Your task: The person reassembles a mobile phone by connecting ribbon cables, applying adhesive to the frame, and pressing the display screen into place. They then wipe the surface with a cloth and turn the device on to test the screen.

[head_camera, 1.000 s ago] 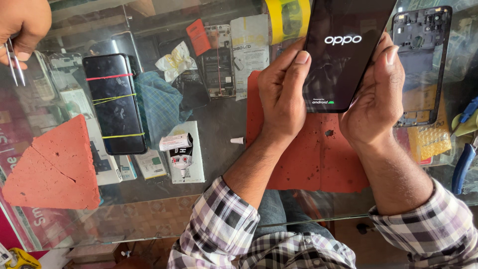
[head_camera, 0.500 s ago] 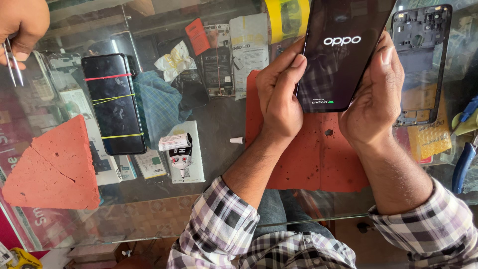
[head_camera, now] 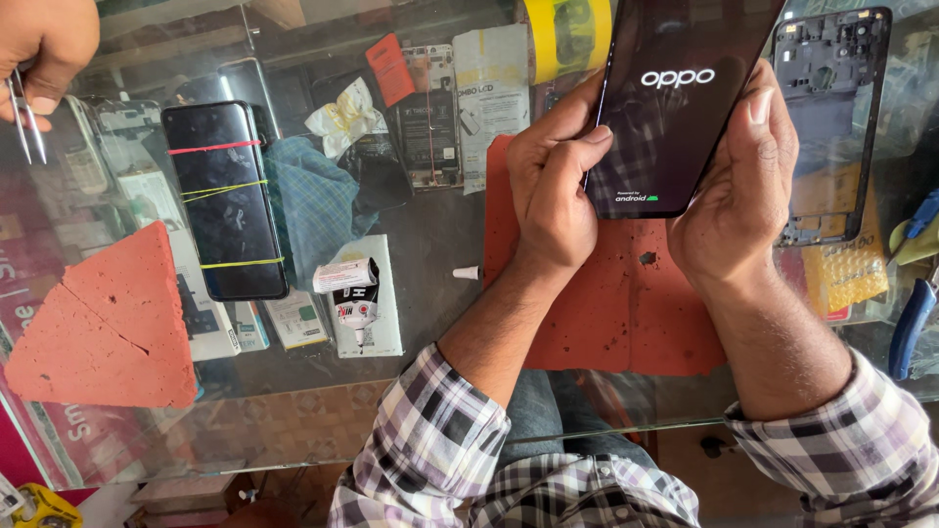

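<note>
Both my hands hold a black smartphone [head_camera: 675, 108] upright above a red work mat [head_camera: 606, 303] on a glass counter. Its screen is lit with a white start-up logo. My left hand [head_camera: 553, 186] grips the phone's left edge, thumb pressed along the side. My right hand [head_camera: 734, 196] clasps the right edge, thumb against it. Plaid sleeves cover both my forearms.
A second black phone [head_camera: 227, 200] bound with rubber bands lies at the left, beside a blue cloth [head_camera: 311, 205] and a glue tube [head_camera: 350, 288]. A bare phone frame [head_camera: 829, 117] sits at the right. Another person's hand [head_camera: 44, 44] with tweezers [head_camera: 24, 122] is at top left. Red triangular mat [head_camera: 103, 328].
The phone has tilted slightly and my left fingers have shifted along its edge. The other person's hand stays at the top left.
</note>
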